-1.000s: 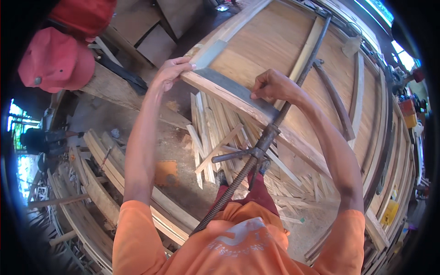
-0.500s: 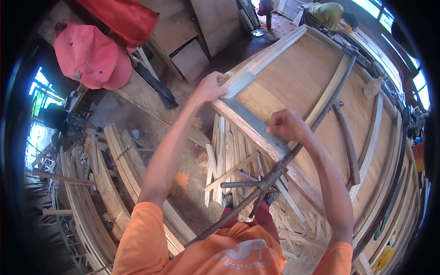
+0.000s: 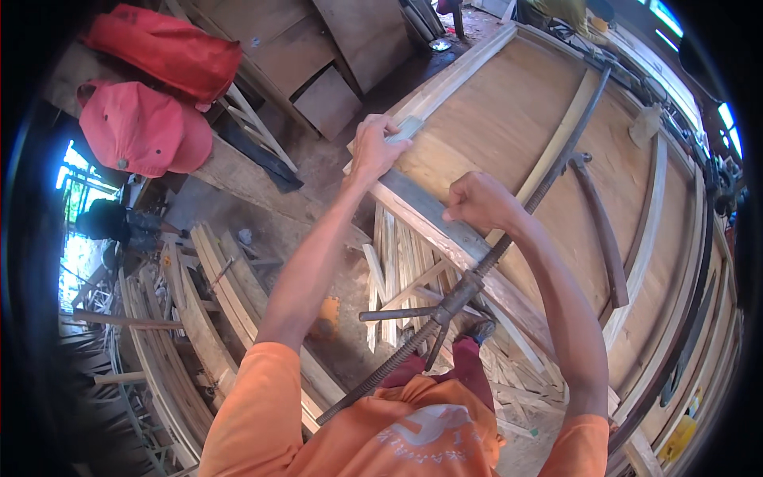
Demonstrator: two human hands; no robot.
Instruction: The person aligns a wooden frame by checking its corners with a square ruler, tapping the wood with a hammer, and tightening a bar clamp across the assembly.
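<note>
A large wooden panel frame (image 3: 469,67) with a plywood face lies before me, its near rail carrying a dark grey strip (image 3: 425,203). My left hand (image 3: 373,151) is closed over the frame's left corner, thumb and fingers around a pale grey-green section (image 3: 408,129) of it. Over the right part of the grey strip, my right hand (image 3: 481,203) is curled with thumb and fingers together; anything inside is hidden. Just right of it, a long threaded bar clamp (image 3: 461,292) crosses the frame, with its cross handle near my body.
A loose curved metal bar (image 3: 602,230) lies on the panel. Wood offcuts (image 3: 389,270) litter the floor below, and long boards (image 3: 211,278) are stacked at left. A pink cap (image 3: 143,131) and red bag (image 3: 163,56) rest on a plank. Another person (image 3: 564,12) bends over at the far right.
My left hand has shifted onto the corner, covering part of the pale section. The right hand has moved slightly left and up in the picture. The view has shifted a little.
</note>
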